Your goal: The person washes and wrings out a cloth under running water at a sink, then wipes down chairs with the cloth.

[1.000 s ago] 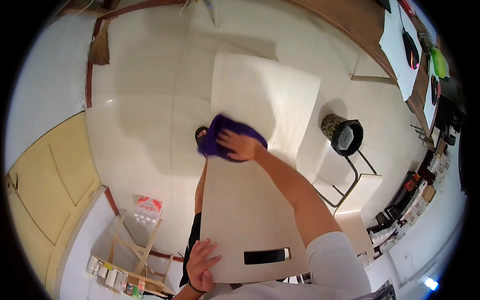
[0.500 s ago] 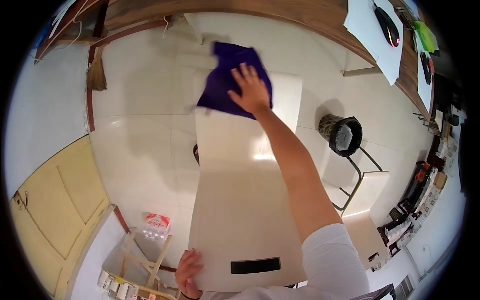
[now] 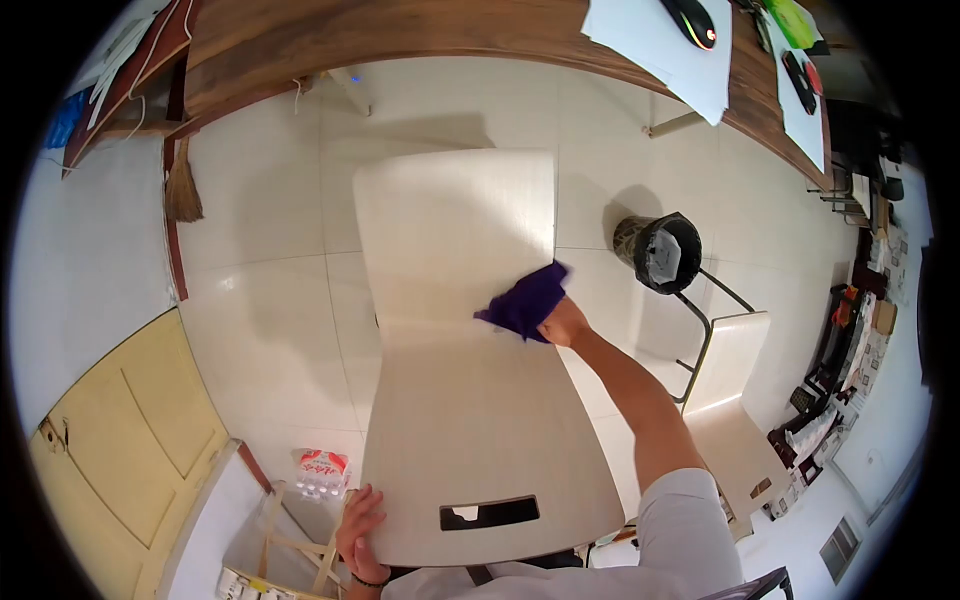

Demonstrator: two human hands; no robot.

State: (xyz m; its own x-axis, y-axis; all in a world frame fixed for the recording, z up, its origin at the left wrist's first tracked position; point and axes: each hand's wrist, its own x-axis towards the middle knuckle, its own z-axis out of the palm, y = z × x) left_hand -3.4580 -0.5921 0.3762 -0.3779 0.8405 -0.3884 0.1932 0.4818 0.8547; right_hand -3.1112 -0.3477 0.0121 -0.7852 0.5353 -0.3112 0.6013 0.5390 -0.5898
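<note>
A pale wooden chair (image 3: pixel 470 410) stands right in front of me, its near panel pierced by a rectangular slot. Bunched in my right hand (image 3: pixel 566 324) is a purple cloth (image 3: pixel 528 301), which lies against the chair's right edge near the bend between its two panels. That hand's fingers are partly hidden by the cloth. My left hand (image 3: pixel 360 528) grips the near left edge of the chair, fingers curled on its rim; a dark bracelet circles the wrist.
A wooden desk (image 3: pixel 400 38) with papers and a computer mouse (image 3: pixel 690 22) spans the far side. At right are a lined bin (image 3: pixel 668 254) and a second chair (image 3: pixel 728 365). A broom (image 3: pixel 183 190), a yellow door (image 3: pixel 130 430) and a red-and-white pack (image 3: pixel 323 472) are at left.
My right hand has come from the chair's far end back toward me to its right edge. The cloth, spread under a flat palm before, is now bunched. The view has shifted slightly.
</note>
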